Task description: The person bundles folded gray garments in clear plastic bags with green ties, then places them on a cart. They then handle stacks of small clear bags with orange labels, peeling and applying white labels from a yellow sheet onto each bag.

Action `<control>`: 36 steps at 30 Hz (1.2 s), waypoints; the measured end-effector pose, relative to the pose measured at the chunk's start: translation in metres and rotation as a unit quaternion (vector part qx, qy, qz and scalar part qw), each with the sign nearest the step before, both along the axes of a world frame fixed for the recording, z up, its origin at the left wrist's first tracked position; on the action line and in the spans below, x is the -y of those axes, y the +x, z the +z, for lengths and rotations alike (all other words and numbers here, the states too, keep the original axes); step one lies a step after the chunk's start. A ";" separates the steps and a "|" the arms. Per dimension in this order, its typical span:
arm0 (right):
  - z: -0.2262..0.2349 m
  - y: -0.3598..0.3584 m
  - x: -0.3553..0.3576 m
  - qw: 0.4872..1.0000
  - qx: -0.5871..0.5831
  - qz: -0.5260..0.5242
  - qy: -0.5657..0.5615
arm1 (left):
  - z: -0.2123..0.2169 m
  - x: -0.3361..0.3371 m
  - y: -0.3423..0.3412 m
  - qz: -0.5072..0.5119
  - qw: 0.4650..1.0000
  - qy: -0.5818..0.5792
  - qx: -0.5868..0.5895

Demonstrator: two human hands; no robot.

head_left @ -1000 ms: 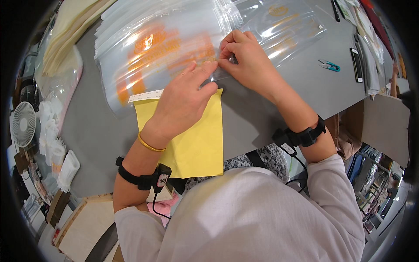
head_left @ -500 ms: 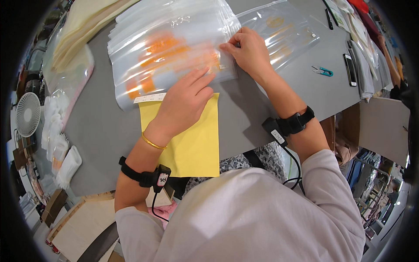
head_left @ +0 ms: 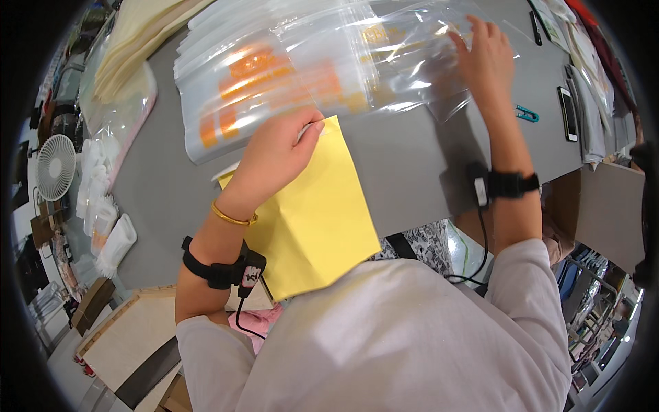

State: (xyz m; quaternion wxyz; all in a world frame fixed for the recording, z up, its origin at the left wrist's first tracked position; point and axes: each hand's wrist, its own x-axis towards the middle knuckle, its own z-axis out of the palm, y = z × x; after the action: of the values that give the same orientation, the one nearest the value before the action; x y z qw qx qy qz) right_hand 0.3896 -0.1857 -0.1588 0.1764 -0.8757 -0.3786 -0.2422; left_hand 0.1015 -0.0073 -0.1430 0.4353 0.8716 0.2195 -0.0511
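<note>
My left hand (head_left: 278, 154) is closed on the top edge of a yellow paper sheet (head_left: 319, 220), whose lower part is bent and hangs over the table edge toward me. A bit of white strip shows at the sheet's upper left corner, partly hidden by the hand. Beyond it lies a fanned stack of clear plastic bags (head_left: 199, 75) with orange print. One clear bag (head_left: 412, 65) lies across the stack's right side. My right hand (head_left: 489, 65) is over that bag's right end, fingers spread, and seems to rest on or just above the film.
On the grey table (head_left: 405, 178), small teal thread snips (head_left: 527, 114) and a phone (head_left: 567, 113) lie at the right, with a dark pen (head_left: 535, 27) farther back. Cream fabric (head_left: 137, 48) is piled at the far left. A white fan (head_left: 56, 167) stands left of the table.
My right hand has moved right from the stack's edge to the far end of the loose bag, its fingers opening. My left hand has taken hold of the yellow sheet, which has tilted.
</note>
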 end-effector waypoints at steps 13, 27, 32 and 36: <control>-0.011 -0.163 0.003 0.951 -0.024 0.301 0.066 | -0.003 0.004 -0.003 0.011 0.954 -0.300 0.021; -0.002 -0.149 -0.005 0.872 -0.333 0.304 0.191 | 0.007 -0.011 -0.027 -0.027 0.950 -0.308 -0.047; -0.025 -0.019 -0.005 0.982 -0.015 0.070 0.177 | 0.010 -0.015 -0.033 -0.082 0.994 -0.015 0.067; -0.074 0.044 0.020 0.992 -0.073 0.064 -0.077 | -0.005 -0.011 -0.017 -0.191 0.924 0.273 0.187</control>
State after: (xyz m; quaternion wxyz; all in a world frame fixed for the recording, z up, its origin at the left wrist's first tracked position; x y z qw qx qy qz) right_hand 0.4340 -0.2053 -0.2324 0.1505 -0.8763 -0.4371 -0.1358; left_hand 0.0849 0.0041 -0.1481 0.1959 0.9758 -0.0311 0.0921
